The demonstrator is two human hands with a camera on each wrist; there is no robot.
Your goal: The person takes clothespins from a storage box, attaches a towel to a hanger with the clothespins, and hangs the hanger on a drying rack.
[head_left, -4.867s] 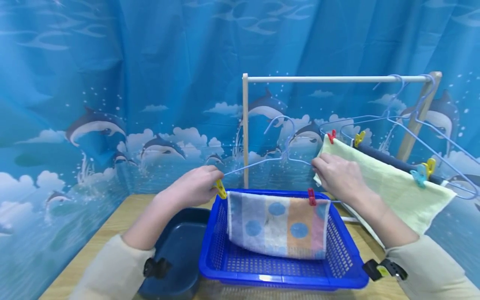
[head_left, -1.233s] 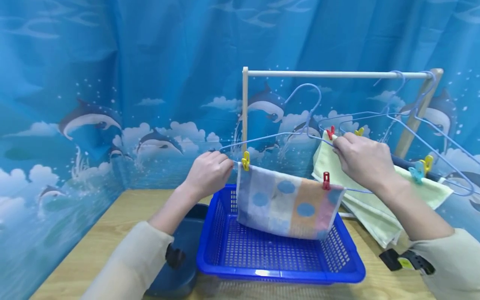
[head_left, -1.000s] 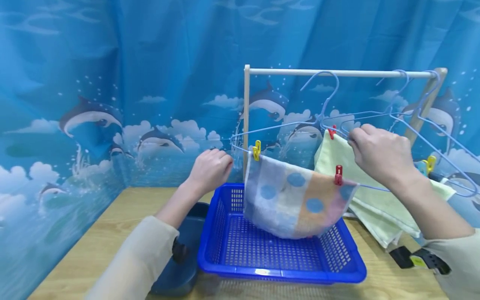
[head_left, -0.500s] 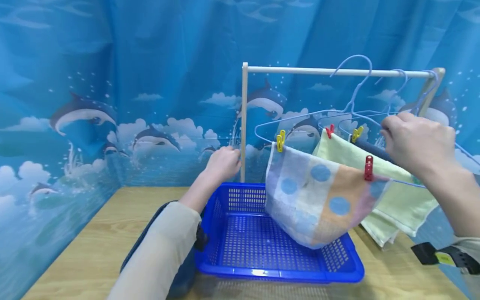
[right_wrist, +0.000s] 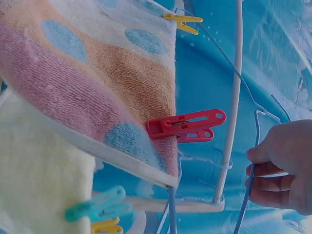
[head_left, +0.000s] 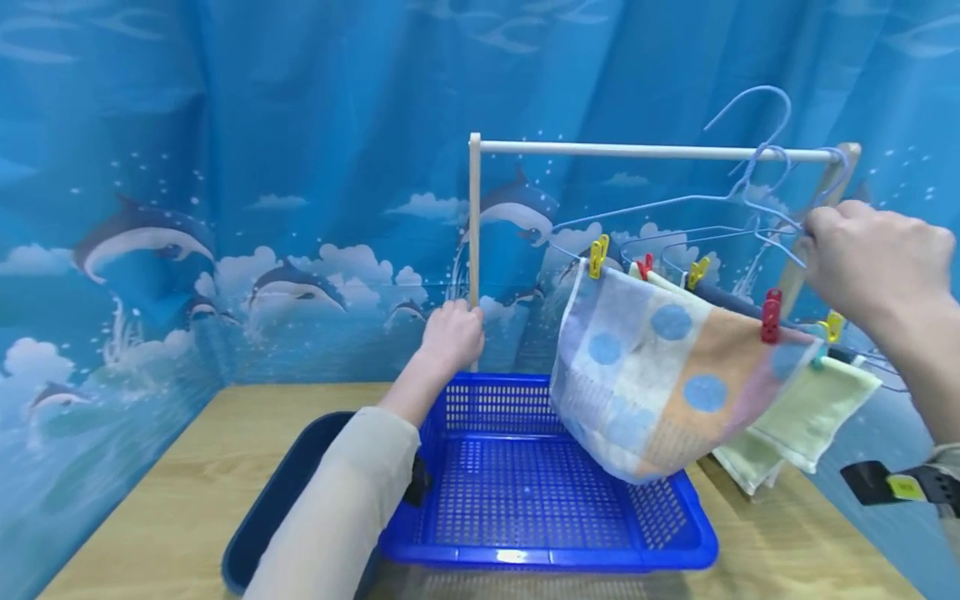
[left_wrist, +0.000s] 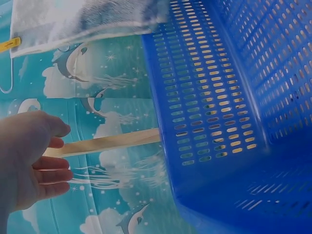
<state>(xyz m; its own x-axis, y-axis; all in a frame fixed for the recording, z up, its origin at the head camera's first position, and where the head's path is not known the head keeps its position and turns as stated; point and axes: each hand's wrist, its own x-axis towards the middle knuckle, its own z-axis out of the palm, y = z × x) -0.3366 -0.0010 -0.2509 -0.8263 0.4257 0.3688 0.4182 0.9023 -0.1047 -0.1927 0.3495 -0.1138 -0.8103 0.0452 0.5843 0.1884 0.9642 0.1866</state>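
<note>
My right hand (head_left: 877,258) grips the right arm of a blue wire hanger (head_left: 645,207), held up in front of the rack. In the right wrist view, thumb and fingers close round the wire. From its lower bar hangs a small towel (head_left: 637,367) with coloured stripes and blue dots, held by a yellow clothespin (head_left: 597,256) and a red clothespin (head_left: 771,316). The hanger's hook appears above the rail. My left hand (head_left: 453,333) is at the rack's left post (head_left: 475,225), fingers loosely curled and the hanger out of its grasp; contact with the post is unclear.
The rack's white rail (head_left: 600,149) carries hangers at its right end, with a pale yellow towel (head_left: 810,408) and a dark rolled cloth (head_left: 727,298). Below stands a blue basket (head_left: 547,557) on the wooden table (head_left: 172,467), a dark basin (head_left: 277,500) to its left.
The hanger and striped towel have risen and moved right with my right hand. My left hand has released the hanger and moved right to the rack's left post.
</note>
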